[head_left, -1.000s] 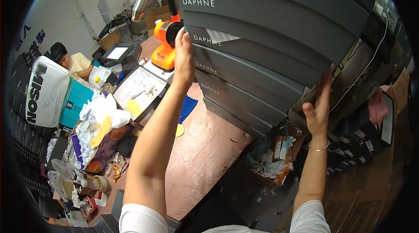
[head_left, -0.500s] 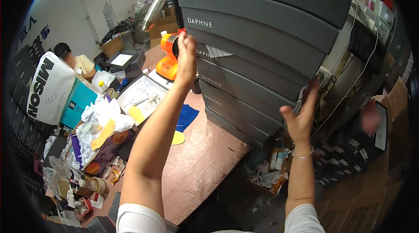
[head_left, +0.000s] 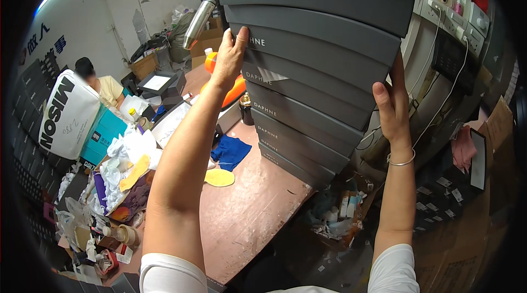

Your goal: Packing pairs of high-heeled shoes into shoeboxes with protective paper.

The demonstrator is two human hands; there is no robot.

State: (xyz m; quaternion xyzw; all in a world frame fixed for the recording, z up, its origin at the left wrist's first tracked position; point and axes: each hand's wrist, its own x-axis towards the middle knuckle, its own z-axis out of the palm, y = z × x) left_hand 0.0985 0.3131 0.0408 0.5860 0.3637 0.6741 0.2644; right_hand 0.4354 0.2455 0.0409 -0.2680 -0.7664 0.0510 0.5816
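Note:
A tall stack of dark grey lidded shoeboxes (head_left: 324, 62) rises in front of me from the table, its top cut off by the view. My left hand (head_left: 230, 60) presses against the left edge of an upper box, its fingertips on the front corner. On the opposite side, my right hand (head_left: 394, 106) grips the stack's right edge, thumb toward me and fingers partly hidden behind. White paper pokes out between two lids near the left edge. A bracelet (head_left: 402, 161) circles my right wrist.
The pinkish table (head_left: 252, 205) holds a blue cloth (head_left: 231, 152), a yellow insole (head_left: 219, 178) and an orange device (head_left: 236, 91). A metal nozzle (head_left: 201, 17) hangs left of the stack. Another person (head_left: 107, 87) sits at far left. Cables run along the right wall.
My right hand has risen and closed in on the stack's right side. The left hand has moved slightly up and left. In view, the upper boxes sit lower and further left.

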